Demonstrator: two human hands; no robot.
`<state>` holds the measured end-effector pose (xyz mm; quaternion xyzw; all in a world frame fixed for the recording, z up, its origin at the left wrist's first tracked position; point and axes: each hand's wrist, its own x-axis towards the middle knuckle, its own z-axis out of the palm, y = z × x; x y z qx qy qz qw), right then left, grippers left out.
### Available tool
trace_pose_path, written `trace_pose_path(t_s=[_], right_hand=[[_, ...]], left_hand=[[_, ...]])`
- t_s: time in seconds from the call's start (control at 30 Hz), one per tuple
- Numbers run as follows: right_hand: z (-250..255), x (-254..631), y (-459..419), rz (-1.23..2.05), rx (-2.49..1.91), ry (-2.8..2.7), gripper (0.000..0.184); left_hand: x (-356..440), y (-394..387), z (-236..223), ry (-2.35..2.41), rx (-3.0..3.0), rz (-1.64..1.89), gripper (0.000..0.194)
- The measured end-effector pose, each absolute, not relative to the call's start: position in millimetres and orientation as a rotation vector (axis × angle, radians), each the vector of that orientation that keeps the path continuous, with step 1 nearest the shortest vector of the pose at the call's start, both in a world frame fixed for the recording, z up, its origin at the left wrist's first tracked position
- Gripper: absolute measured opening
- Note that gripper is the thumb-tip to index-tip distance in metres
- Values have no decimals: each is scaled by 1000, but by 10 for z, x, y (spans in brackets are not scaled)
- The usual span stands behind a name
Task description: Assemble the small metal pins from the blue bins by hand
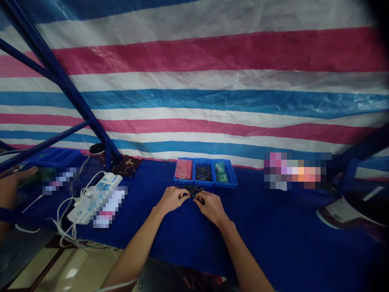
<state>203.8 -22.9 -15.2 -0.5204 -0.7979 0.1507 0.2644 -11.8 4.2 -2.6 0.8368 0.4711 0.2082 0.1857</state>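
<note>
On the blue tabletop [182, 227] a small pile of thin dark screws [194, 190] lies just in front of the bins. My left hand [173, 199] reaches the pile from the left, thumb and forefinger closed in a pinch at its edge. From the other side my right hand [210, 206] meets the pile with its fingers curled and pinched too. Whatever sits between the fingertips of either hand is too small to make out. Behind the pile stand joined blue bins: one with pink-red packets [184, 168], one with more dark screws [203, 172], one with green packets [221, 172].
White power strips [94, 198] with tangled cables lie to the left, near a dark brown packet [127, 165] and a cup [97, 149]. Another person's hand [26, 175] shows at far left by a blue tray [53, 157]. A dark tub [349, 211] stands at right. Blue metal bars [60, 81] cross the left.
</note>
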Motion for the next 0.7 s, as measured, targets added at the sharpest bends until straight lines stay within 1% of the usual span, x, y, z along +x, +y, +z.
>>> trace_pose_path(t_s=[0.2,0.47,0.7], right_hand=[[-117,2028,-242,436,-1388,-2168,15],[-62,2041,-266,443,-1246,-2013,19],[-60,1979,-295,442,-1184,-1973,20]], left_hand=[[-116,23,15,1267,2364,599,16],[-79,-21,42,1165,2342,767,17],[-47,-50,82,1086,2361,848,15]])
